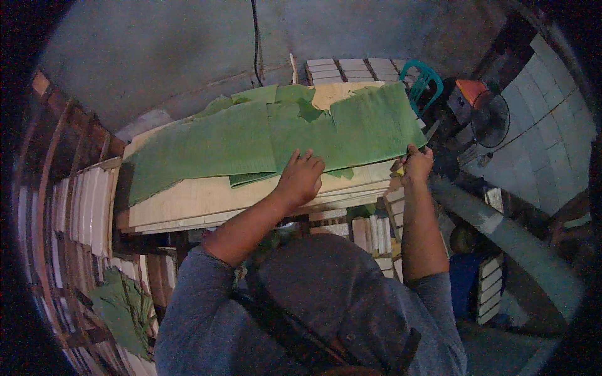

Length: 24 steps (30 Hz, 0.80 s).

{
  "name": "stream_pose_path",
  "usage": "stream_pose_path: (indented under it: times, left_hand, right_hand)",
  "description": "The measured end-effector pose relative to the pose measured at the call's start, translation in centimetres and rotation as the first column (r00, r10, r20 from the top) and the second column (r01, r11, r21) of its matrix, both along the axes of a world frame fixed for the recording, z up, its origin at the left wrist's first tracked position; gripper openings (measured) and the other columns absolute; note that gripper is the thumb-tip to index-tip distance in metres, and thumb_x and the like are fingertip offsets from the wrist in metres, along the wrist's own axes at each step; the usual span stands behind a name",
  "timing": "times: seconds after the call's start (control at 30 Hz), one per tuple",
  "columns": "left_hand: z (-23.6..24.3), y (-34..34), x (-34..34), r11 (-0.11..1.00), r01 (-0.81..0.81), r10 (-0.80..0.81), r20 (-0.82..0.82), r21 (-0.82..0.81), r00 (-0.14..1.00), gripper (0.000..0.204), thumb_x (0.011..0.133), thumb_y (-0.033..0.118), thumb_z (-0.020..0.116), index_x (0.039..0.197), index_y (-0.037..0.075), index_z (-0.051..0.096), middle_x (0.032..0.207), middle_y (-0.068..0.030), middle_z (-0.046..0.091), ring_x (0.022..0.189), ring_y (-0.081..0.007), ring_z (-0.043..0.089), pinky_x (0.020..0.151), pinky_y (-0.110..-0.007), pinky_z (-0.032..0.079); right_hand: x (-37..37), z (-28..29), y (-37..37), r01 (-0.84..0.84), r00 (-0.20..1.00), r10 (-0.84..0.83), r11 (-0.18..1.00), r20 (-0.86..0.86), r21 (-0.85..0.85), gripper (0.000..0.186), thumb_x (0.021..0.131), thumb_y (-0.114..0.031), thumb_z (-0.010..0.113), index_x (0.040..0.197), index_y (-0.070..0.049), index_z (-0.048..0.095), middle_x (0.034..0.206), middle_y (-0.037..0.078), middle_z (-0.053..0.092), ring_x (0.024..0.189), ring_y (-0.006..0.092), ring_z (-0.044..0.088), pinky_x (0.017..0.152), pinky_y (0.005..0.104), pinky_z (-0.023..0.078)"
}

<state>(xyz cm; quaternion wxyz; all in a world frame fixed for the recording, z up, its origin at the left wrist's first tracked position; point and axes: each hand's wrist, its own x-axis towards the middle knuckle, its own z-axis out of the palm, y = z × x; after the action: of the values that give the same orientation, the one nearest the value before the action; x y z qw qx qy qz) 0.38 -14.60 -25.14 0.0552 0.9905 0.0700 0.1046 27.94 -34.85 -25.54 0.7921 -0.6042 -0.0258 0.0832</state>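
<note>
Large green leaf sheets (251, 135) lie spread over a pale wooden board (207, 200). My left hand (301, 175) rests flat on the near edge of the leaves, fingers apart. My right hand (417, 164) is at the board's right end, closed on a small knife-like tool (433, 130) whose blade points up past the leaf edge; a bit of yellow shows under the fingers.
Stacks of pale blocks stand on wooden racks at the left (81, 213) and beyond the board (351, 70). A teal plastic chair (426, 81) and a standing fan (490, 119) are at the right. More green leaves (122, 310) lie at lower left. A grey pipe-like beam (501, 238) runs at the right.
</note>
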Motion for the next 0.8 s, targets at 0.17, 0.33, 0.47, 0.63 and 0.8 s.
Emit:
stream_pose_path:
  times: [0.17, 0.33, 0.47, 0.63, 0.8]
  left_hand:
    - [-1.1, 1.7, 0.4, 0.997, 0.077, -0.077, -0.011, -0.028, 0.997, 0.036, 0.086, 0.015, 0.066, 0.12, 0.005, 0.065, 0.117, -0.0153, 0.067, 0.118, -0.0375, 0.061, 0.109, -0.054, 0.042]
    - [-1.7, 2.3, 2.3, 0.991, 0.074, -0.07, 0.033, -0.109, 0.997, 0.037, 0.088, 0.014, 0.062, 0.125, 0.005, 0.066, 0.114, -0.0195, 0.067, 0.111, -0.0417, 0.062, 0.105, -0.055, 0.047]
    - [-0.3, 4.0, 4.1, 0.987, -0.008, 0.015, 0.039, -0.162, 0.999, 0.04, 0.091, 0.018, 0.063, 0.129, 0.004, 0.064, 0.12, -0.0209, 0.066, 0.112, -0.0434, 0.061, 0.101, -0.055, 0.048]
    - [0.5, 6.8, 6.0, 0.991, -0.043, 0.029, -0.109, -0.128, 0.994, 0.05, 0.091, 0.032, 0.068, 0.132, 0.003, 0.062, 0.13, -0.0207, 0.063, 0.123, -0.0429, 0.056, 0.106, -0.055, 0.047]
    - [-0.4, 7.8, 5.6, 0.995, -0.07, 0.066, -0.057, -0.075, 0.996, 0.054, 0.086, 0.04, 0.072, 0.129, 0.009, 0.067, 0.137, -0.0094, 0.061, 0.128, -0.0328, 0.054, 0.108, -0.049, 0.048]
  right_hand:
    - [5.3, -6.2, -0.8, -0.027, 0.999, 0.037, 0.94, 0.024, -0.339, 0.03, 0.093, -0.004, 0.065, 0.119, -0.001, 0.049, 0.076, 0.012, 0.06, 0.056, 0.0228, 0.059, 0.041, 0.0385, 0.048]
    - [7.0, -8.1, -3.2, 0.376, 0.904, -0.129, 0.692, 0.407, -0.616, 0.037, 0.095, -0.018, 0.069, 0.122, 0.002, 0.054, 0.083, 0.016, 0.066, 0.064, 0.0246, 0.063, 0.053, 0.0392, 0.052]
    - [3.3, -3.3, -3.5, 0.611, 0.759, -0.266, 0.608, 0.595, -0.508, 0.042, 0.099, -0.025, 0.067, 0.128, 0.003, 0.058, 0.095, 0.021, 0.071, 0.074, 0.0275, 0.067, 0.07, 0.0419, 0.055]
    - [-4.4, -0.8, 0.0, 0.151, 0.722, 0.362, 0.749, 0.59, -0.645, 0.046, 0.102, -0.018, 0.061, 0.142, 0.003, 0.053, 0.103, 0.024, 0.072, 0.082, 0.0351, 0.071, 0.075, 0.0445, 0.055]
    - [-11.6, -0.4, 7.8, 0.01, 0.593, 0.696, 0.496, 0.405, -0.868, 0.043, 0.098, -0.011, 0.054, 0.14, 0.0, 0.054, 0.1, 0.028, 0.069, 0.089, 0.0461, 0.068, 0.08, 0.0505, 0.056]
